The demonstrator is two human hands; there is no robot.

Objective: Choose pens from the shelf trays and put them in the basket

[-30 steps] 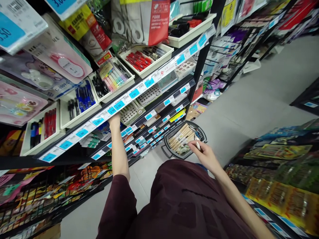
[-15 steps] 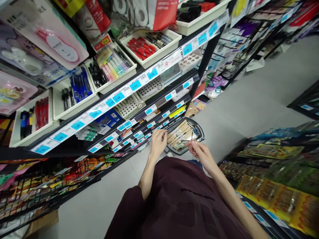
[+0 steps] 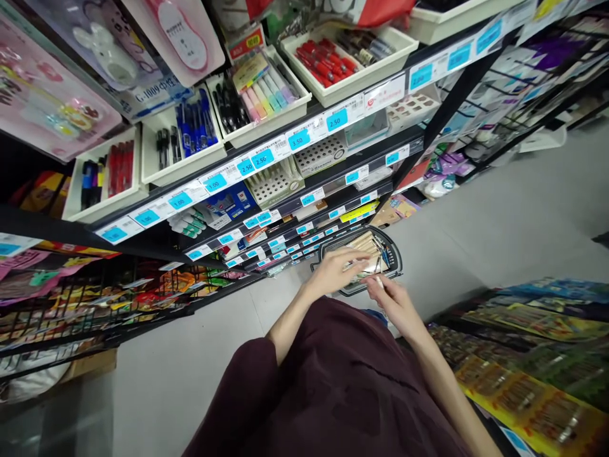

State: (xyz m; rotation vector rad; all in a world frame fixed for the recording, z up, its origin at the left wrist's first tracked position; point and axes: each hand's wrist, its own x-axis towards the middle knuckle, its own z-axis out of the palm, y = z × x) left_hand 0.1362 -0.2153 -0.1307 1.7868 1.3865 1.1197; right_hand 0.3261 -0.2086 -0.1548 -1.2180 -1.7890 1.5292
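I stand in a shop aisle in a dark maroon top. My left hand [image 3: 337, 271] reaches over a black shopping basket [image 3: 392, 254] on the floor, its fingers pinched together on something thin that I cannot make out. My right hand [image 3: 392, 300] is close beside it, fingers curled round a small white pen-like item [image 3: 379, 280]. The basket holds several tan packets [image 3: 366, 244] and a few pens.
On the left, stationery shelves carry white trays of pens [image 3: 333, 57] and markers [image 3: 190, 130] with blue price tags [image 3: 299, 139]. Lower racks [image 3: 95, 304] hold coloured packets. Another shelf of goods [image 3: 523, 362] stands at the right. Grey floor [image 3: 499, 222] runs between them.
My left hand has left the shelf under the price tags and come down to the basket beside my right hand. The view has tilted downwards.
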